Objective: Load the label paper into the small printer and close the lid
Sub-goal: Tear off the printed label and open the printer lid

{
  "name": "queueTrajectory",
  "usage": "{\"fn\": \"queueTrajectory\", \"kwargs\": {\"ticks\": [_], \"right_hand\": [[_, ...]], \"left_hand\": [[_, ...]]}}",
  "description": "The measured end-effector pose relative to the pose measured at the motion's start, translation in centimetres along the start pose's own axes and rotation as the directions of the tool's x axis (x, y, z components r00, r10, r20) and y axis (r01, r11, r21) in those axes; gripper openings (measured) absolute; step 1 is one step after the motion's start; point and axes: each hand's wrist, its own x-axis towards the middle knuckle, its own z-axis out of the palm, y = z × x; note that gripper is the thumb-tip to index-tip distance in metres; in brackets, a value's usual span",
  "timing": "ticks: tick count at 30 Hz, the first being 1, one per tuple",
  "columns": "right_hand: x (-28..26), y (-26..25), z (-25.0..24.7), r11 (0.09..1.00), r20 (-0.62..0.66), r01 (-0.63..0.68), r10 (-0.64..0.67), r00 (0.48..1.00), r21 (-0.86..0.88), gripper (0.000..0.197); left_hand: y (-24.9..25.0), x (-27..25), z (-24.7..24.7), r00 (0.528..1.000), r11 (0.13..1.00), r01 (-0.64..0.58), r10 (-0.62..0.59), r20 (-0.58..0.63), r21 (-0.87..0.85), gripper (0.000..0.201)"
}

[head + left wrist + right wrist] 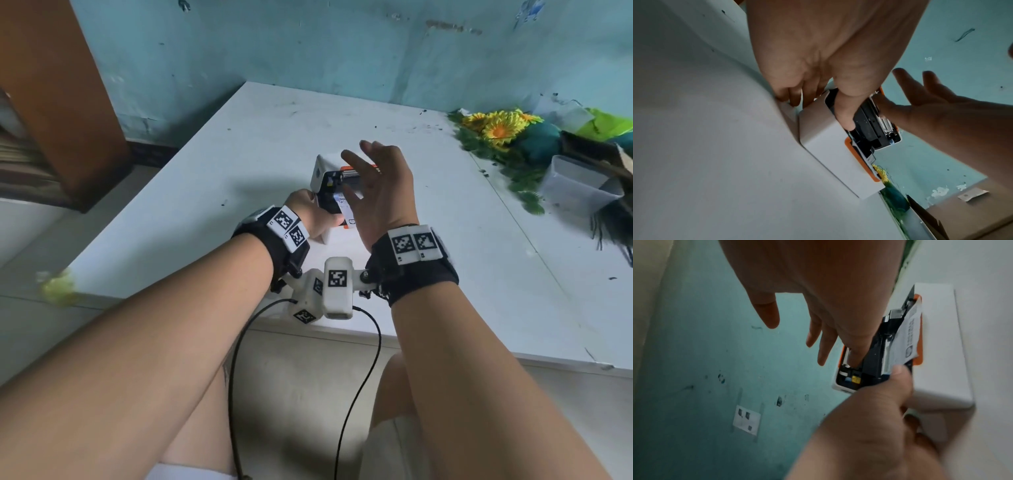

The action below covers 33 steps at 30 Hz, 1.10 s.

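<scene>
Near the middle of the white tabletop (239,144), the left hand (313,214) grasps the small white, orange-trimmed plastic printer (323,168), thumb on its printed white label paper (907,339), while the right hand (376,192), fingers spread, touches the raised lid (888,129).

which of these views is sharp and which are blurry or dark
Head view: sharpest, evenly lit, with the printer casting a soft shadow and wide-angle bending at the edges. Left wrist view: dim, the left hand close and soft, the right hand in shadow. Right wrist view: darkest and smeared, the label paper print unreadable.
</scene>
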Motion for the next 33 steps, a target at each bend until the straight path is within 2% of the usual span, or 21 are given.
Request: {"fn": "queueTrajectory", "kwargs": {"ticks": [1,4,7,10,12,15,17,19,21,22,24,25,27,29,31,33], "right_hand": [[0.0,-0.3,-0.1,0.999,0.007,-0.014,0.014,1.000,0.048,0.021],[-0.1,-1.2,-0.7,0.984,0.051,-0.075,0.068,0.996,0.160,0.060],[0.2,-1.8,-1.2,0.950,0.128,-0.130,0.097,0.987,0.284,0.061],[0.8,-1.8,-1.7,0.912,0.153,-0.168,0.118,0.981,0.375,0.062],[1.2,-1.9,-1.9,0.910,0.136,-0.170,0.128,0.982,0.377,0.063],[1.3,-2.3,-2.0,0.953,0.136,-0.166,0.135,0.981,0.254,0.057],[1.1,-2.4,-2.2,0.990,0.136,-0.136,0.130,0.982,0.039,0.040],[0.7,-2.2,-2.6,0.962,0.115,-0.104,0.137,0.984,-0.254,0.022],[0.5,-1.8,-3.8,0.854,0.073,-0.023,0.072,0.995,-0.520,0.022],[0.3,-1.7,-4.4,0.770,0.081,0.050,0.002,0.997,-0.636,0.024],[0.1,-1.6,-5.5,0.555,0.160,0.192,-0.106,0.981,-0.809,0.023],[0.0,-1.6,-5.9,0.460,0.205,0.231,-0.107,0.973,-0.857,0.026],[-0.1,-1.3,-6.4,0.306,0.261,0.267,-0.059,0.963,-0.914,0.045],[0.0,-0.9,-6.7,0.180,0.283,0.282,-0.019,0.959,-0.942,0.058],[0.1,-0.5,-6.9,0.085,0.283,0.277,0.062,0.957,-0.957,0.054],[0.0,-0.1,-6.9,-0.075,0.239,0.250,0.130,0.962,-0.965,0.042]], "left_hand": [[0.0,0.3,0.0,1.000,1.000,-0.003,0.003,0.012,0.014,0.047],[-0.2,1.0,0.0,0.999,0.994,-0.027,0.022,0.049,0.107,0.049],[-0.7,1.4,0.0,0.995,0.983,-0.078,0.068,0.068,0.164,0.029],[-0.7,1.3,-0.1,0.991,0.973,-0.120,0.105,0.085,0.197,0.035],[-0.9,1.5,0.1,0.990,0.976,-0.126,0.112,0.087,0.179,0.037],[-0.9,1.6,0.0,0.989,0.975,-0.130,0.113,0.100,0.180,0.037],[-0.8,1.6,-0.1,0.984,0.965,-0.157,0.133,0.122,0.211,0.038],[-0.8,1.6,-0.3,0.980,0.968,-0.157,0.128,0.154,0.194,0.032],[-1.2,1.8,0.0,0.970,0.976,-0.164,0.133,0.205,0.145,0.026],[-1.4,1.8,0.1,0.959,0.980,-0.175,0.148,0.242,0.092,0.027],[-1.9,2.1,0.3,0.938,0.983,-0.182,0.178,0.297,-0.015,0.030],[-2.2,2.4,0.5,0.928,0.981,-0.187,0.193,0.318,-0.049,0.034],[-2.3,2.5,0.6,0.925,0.977,-0.203,0.214,0.315,-0.068,0.041],[-2.6,3.0,0.8,0.934,0.979,-0.191,0.204,0.293,-0.072,0.037],[-2.7,3.3,1.1,0.945,0.980,-0.193,0.199,0.259,-0.049,0.039],[-2.3,3.2,1.5,0.953,0.980,-0.197,0.188,0.237,0.014,0.045]]}}
